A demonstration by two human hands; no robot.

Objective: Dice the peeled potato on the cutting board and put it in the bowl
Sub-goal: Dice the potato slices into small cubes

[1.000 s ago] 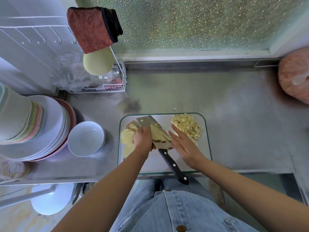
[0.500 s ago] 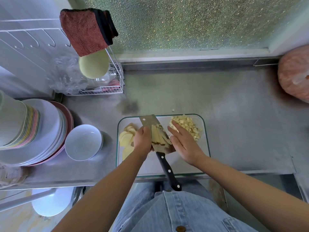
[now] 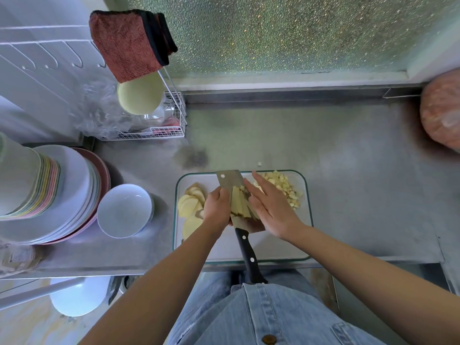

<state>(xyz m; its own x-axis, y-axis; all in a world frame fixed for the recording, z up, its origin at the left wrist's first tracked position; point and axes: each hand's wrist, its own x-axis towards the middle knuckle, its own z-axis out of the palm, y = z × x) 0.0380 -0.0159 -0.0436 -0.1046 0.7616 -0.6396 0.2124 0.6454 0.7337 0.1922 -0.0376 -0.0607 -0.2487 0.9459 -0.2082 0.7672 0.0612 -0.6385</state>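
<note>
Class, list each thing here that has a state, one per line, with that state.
bowl, upright, empty
cleaver, flat on board, handle free
potato strips, stacked on blade
potato slices, fanned, not diced
diced potato, piled on board
left hand, curled against strips
right hand, open, fingers straight
cloth, folded, hanging

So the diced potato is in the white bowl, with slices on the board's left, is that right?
No: the head view shows the diced potato on the cutting board, far right; the white bowl is empty. The slices are on the board's left.
</note>
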